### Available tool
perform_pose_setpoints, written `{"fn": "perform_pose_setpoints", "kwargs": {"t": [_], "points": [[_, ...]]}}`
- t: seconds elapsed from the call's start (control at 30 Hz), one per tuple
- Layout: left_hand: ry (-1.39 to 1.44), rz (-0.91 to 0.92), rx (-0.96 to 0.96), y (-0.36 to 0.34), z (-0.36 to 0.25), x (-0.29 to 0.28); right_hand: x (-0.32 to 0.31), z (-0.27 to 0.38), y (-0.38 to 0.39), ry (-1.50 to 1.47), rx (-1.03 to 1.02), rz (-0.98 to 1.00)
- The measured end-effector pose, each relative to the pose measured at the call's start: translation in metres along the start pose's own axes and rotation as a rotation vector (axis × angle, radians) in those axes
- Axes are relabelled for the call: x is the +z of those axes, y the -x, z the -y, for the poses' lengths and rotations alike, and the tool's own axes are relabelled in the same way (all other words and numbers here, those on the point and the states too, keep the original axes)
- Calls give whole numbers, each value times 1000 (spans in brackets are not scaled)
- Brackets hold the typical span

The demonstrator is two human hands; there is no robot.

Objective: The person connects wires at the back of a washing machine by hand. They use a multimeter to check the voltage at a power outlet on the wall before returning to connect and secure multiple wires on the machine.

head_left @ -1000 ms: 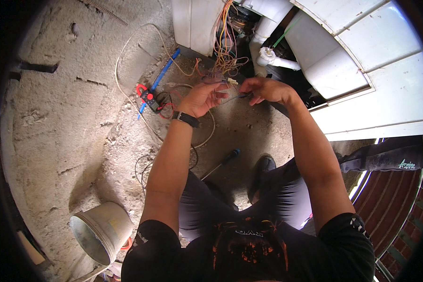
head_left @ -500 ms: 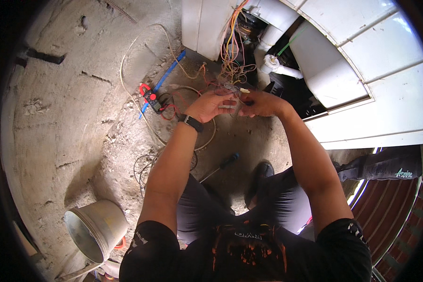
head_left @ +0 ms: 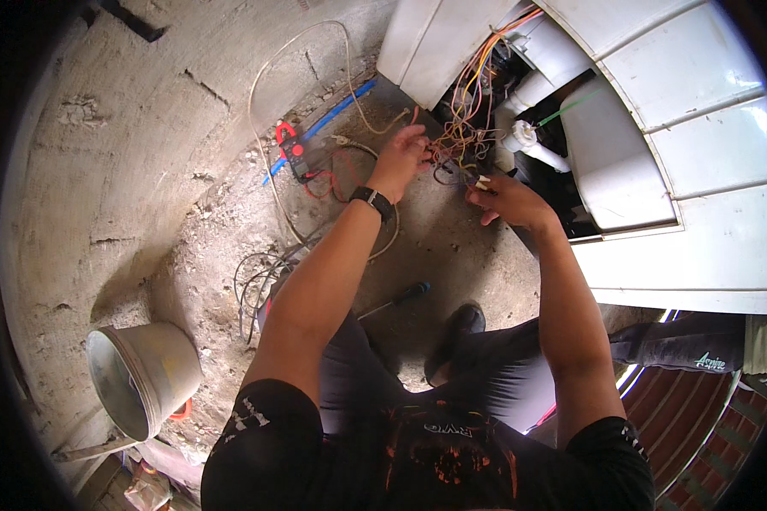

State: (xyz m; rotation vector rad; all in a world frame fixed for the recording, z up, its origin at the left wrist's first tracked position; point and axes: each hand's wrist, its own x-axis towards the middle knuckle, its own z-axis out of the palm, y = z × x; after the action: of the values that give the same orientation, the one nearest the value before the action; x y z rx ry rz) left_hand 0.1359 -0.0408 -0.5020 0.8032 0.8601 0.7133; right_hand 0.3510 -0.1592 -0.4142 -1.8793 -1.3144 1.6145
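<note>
A tangle of thin orange, yellow and pink wires (head_left: 464, 128) hangs out of the opening in a white panelled casing. At its left side is my left hand (head_left: 400, 163), fingers curled in close to the wires; what lies between the fingertips is hidden. My right hand (head_left: 520, 204), lower and to the right, has its fingers closed at the wire ends, with a small pale-yellow piece (head_left: 483, 182) showing at the fingertips. A red and black clamp meter (head_left: 291, 152) rests beside a blue strip (head_left: 337, 111), its red leads (head_left: 337, 175) trailing toward my left hand.
White plastic pipes (head_left: 537, 149) sit inside the casing (head_left: 707, 230). A beige cable (head_left: 251, 111) loops over the floor. Black cables (head_left: 256, 294) lie left of my knees, and a screwdriver (head_left: 413, 291) lies between my feet. A pale bucket (head_left: 153, 375) lies tipped at lower left.
My hands were together at the wire ends and are now apart, the left up by the wires, the right lower to the right. The whole view has shifted.
</note>
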Motion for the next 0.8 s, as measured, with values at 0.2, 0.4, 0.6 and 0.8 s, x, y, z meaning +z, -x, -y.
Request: {"fn": "perform_pose_setpoints", "kwargs": {"t": [0.2, 0.4, 0.6, 0.8], "points": [[-48, -150, -132, -16, 11, -32, 4, 7, 1, 91, -35, -185], [-167, -126, 63, -31, 55, -77, 20, 18, 8, 207, -236, -214], [-1140, -189, 404, -14, 50, 12, 14, -4, 22, 685, -365, -477], [-1309, -214, 594, -7, 50, 7, 21, 2, 27, 59, -170, -167]]}}
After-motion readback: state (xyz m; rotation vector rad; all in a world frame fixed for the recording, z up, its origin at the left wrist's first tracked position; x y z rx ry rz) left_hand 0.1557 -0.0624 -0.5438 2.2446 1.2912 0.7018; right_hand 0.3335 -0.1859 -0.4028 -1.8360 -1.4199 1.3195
